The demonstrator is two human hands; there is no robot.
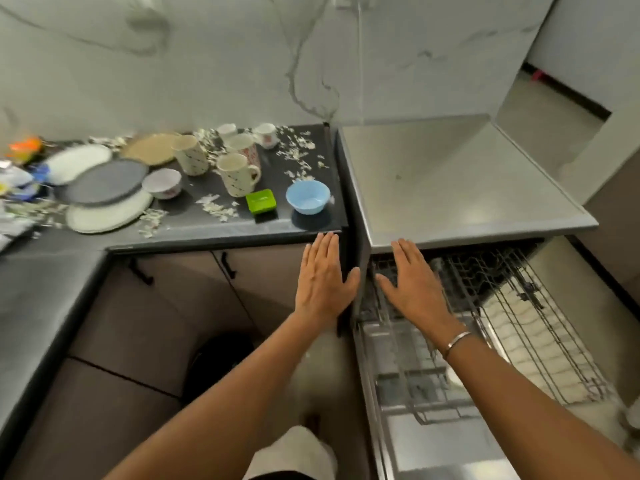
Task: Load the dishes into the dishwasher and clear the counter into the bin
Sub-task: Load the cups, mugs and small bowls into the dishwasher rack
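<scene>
My left hand [323, 277] and my right hand [414, 278] are stretched forward with flat, spread fingers, holding nothing. The left hovers in front of the dark counter's [221, 233] front edge; the right is over the open dishwasher's pulled-out wire rack [512, 306]. On the counter lie several plates [104, 183], mugs [239, 174], a white bowl [162, 183], a blue bowl [307, 196], a green square dish [261, 201] and scattered white scraps [218, 206].
The dishwasher's steel top [460, 181] sits right of the counter. A black bin [218, 362] stands on the floor under my left arm. Brown cabinet doors [173, 306] run below the counter. Colourful packets [20, 157] lie at far left.
</scene>
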